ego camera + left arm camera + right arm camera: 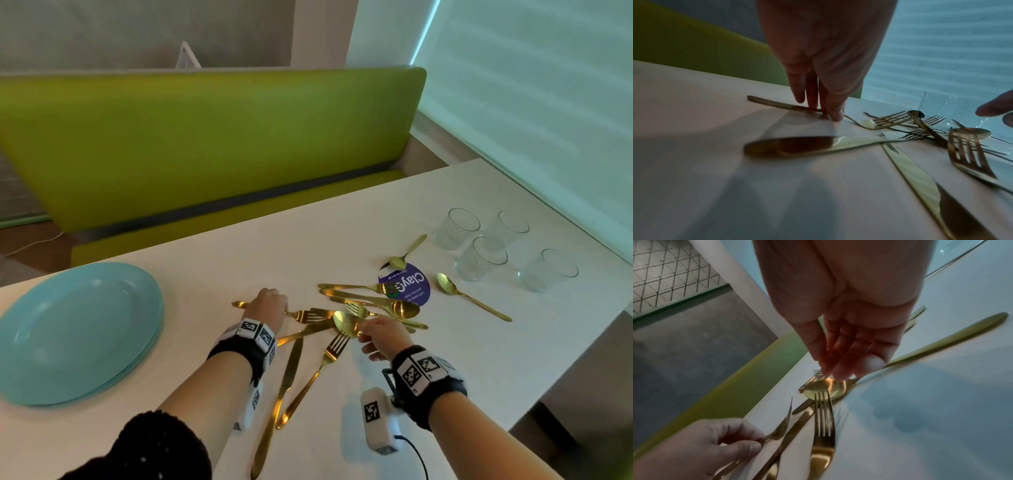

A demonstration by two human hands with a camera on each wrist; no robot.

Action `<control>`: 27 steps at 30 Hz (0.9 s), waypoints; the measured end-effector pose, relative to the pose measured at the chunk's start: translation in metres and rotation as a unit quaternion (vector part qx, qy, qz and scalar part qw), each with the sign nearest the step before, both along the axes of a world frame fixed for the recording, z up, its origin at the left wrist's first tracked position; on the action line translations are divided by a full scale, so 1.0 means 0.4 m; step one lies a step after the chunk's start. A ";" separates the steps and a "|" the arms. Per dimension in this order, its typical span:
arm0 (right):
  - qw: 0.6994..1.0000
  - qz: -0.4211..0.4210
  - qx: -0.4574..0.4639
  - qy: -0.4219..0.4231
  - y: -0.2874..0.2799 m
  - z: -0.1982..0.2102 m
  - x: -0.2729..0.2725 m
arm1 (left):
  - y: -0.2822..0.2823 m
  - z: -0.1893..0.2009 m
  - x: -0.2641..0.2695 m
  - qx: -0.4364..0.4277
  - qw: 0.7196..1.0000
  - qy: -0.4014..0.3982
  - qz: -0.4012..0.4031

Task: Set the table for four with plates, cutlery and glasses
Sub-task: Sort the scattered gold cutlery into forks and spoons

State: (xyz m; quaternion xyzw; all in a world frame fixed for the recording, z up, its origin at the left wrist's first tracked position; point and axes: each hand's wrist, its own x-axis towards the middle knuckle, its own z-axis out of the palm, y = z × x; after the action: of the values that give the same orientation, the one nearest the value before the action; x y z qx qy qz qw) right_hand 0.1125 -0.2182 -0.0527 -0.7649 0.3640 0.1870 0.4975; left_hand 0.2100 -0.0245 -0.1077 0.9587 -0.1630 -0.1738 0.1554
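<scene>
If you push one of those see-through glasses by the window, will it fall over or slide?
Probably slide. The glasses look short and wide, standing upright on the smooth white table, so tipping seems unlikely unless the push comes high on the rim. They stand close together, so one may knock its neighbour. Being clear glass, they are likely slippery to hold and breakable if dropped.

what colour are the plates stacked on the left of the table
The plates are light blue, a plain turquoise with no pattern. The head view shows them best.
</scene>
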 end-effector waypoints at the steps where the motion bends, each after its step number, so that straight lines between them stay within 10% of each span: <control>1: 1.000 0.005 -0.002 0.002 0.002 -0.004 -0.002 | 0.002 0.002 0.001 0.001 1.000 0.004 -0.001; 10: 0.988 0.088 -0.078 0.103 0.108 -0.044 -0.047 | 0.036 0.093 -0.022 -0.116 0.988 -0.038 0.098; 27: 0.984 0.064 -0.144 0.087 0.216 -0.069 -0.121 | 0.102 0.145 -0.196 -0.330 0.898 0.140 0.256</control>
State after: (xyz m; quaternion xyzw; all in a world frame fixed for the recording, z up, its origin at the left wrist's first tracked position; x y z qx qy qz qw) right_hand 0.0641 -0.1319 -0.0802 -0.8308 0.3795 0.2296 0.3362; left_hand 0.1314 0.0163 -0.0496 0.8269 0.0640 -0.1969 0.5229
